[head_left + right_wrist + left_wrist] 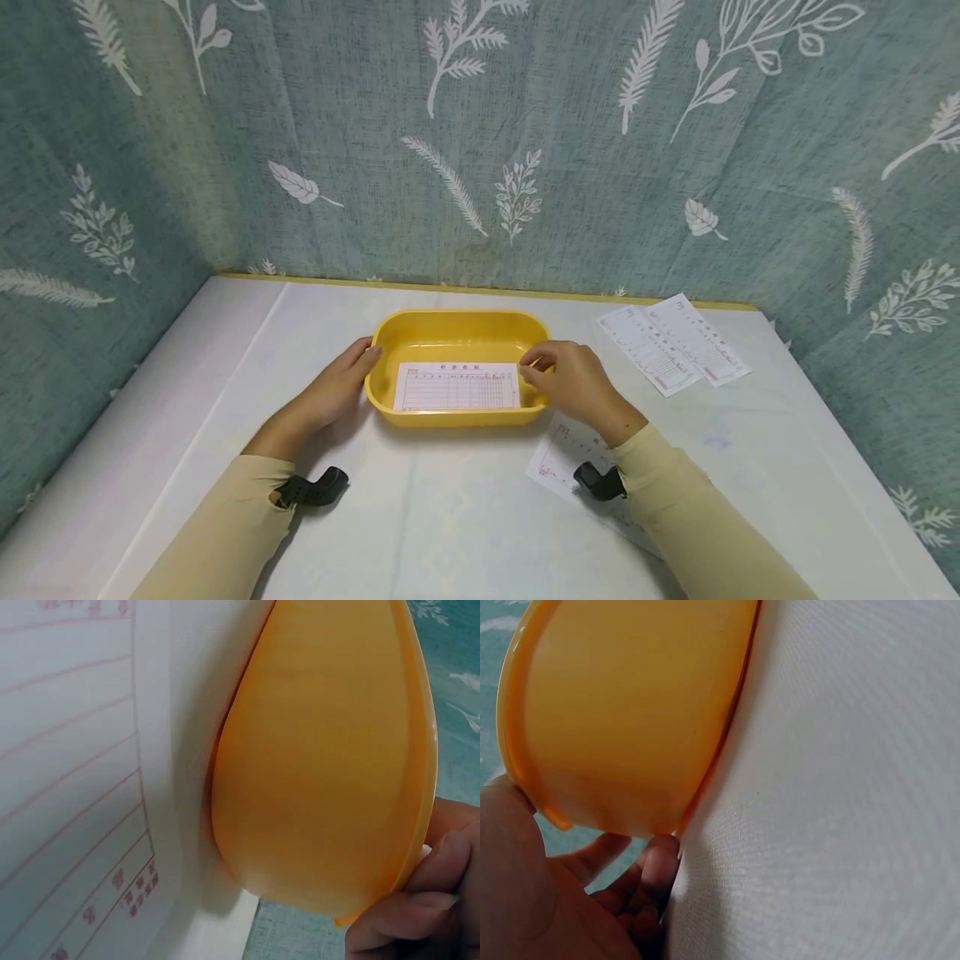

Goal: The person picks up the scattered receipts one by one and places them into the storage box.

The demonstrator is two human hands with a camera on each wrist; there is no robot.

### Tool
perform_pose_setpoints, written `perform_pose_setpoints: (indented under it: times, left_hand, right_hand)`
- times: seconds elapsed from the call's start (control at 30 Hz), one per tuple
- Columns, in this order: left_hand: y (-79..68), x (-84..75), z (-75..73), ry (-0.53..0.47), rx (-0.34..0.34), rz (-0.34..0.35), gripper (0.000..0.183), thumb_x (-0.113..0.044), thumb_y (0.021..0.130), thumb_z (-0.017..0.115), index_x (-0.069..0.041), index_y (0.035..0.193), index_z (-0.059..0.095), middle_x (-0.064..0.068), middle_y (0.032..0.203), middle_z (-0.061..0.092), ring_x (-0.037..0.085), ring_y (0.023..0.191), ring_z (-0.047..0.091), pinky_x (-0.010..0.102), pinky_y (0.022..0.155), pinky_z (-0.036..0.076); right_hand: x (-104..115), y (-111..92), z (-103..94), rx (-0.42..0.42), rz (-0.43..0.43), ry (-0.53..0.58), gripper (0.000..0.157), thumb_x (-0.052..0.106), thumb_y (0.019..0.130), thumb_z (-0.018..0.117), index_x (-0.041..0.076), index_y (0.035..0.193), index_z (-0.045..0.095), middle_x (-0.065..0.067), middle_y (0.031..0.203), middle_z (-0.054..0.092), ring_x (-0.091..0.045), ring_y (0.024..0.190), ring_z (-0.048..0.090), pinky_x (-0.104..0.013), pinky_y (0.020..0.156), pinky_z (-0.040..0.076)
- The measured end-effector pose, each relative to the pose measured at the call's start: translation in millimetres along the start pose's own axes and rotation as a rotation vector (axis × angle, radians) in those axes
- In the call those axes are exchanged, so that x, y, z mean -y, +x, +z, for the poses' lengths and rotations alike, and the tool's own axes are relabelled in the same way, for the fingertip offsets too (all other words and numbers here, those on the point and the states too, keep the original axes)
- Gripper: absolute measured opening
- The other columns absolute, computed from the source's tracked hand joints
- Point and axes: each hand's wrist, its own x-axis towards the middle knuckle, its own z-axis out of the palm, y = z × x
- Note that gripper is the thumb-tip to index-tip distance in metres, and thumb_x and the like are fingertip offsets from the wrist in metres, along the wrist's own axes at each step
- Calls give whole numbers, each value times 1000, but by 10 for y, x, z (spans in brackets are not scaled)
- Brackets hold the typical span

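Observation:
A yellow oblong plastic basin (459,420) stands on the white table, with a printed receipt slip (457,388) lying inside it. My left hand (333,392) holds the basin's left end; in the left wrist view the thumb is at the rim and the fingers bend against the outer wall near the base. Over the basin's right end, my right hand (576,382) pinches the slip's right edge between thumb and fingertips. The right wrist view shows that hand's curled fingers (397,919) at the rim, the basin wall hiding most of the slip.
Two overlapping receipt slips (648,350) lie at the back right of the table. Another slip (558,462) lies partly beneath my right forearm. Behind the table hangs a green leaf-patterned cloth (360,125). Each wrist wears a black strap (318,487).

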Motion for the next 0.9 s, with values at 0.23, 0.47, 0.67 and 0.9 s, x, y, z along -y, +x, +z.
perform_pose_setpoints:
  times: [0.23, 0.47, 0.67, 0.9]
  left_hand:
    - [29, -10, -12, 6, -2, 6, 62, -49, 108, 28, -9, 156, 27, 20, 161, 30, 41, 152, 18, 63, 122, 11]
    - [23, 54, 16, -19, 9, 5, 62, -50, 108, 28, -10, 156, 27, 19, 160, 32, 40, 152, 18, 63, 122, 11]
    - [6, 59, 51, -33, 12, 2, 61, -49, 108, 28, -11, 155, 29, 18, 160, 33, 39, 152, 20, 62, 122, 12]
    - [-26, 26, 17, -22, -3, -8, 61, -50, 108, 28, -11, 154, 29, 18, 159, 35, 40, 151, 21, 63, 122, 13]
  right_hand:
    - [-78, 17, 13, -20, -35, 58, 8, 18, 92, 72, 13, 97, 75, -2, 87, 73, -15, 70, 57, -28, 60, 48]
    - [-145, -26, -2, -1, -81, 209, 10, 14, 93, 72, 7, 100, 74, -4, 87, 72, -17, 60, 58, -28, 53, 53]
    - [-200, -133, -106, -22, -91, 308, 14, 13, 93, 71, 5, 105, 73, -8, 90, 71, -17, 50, 56, -28, 48, 51]
    - [-244, -161, -248, -92, -67, 316, 17, 18, 94, 71, 7, 105, 73, -7, 88, 71, -20, 51, 55, -27, 46, 45]
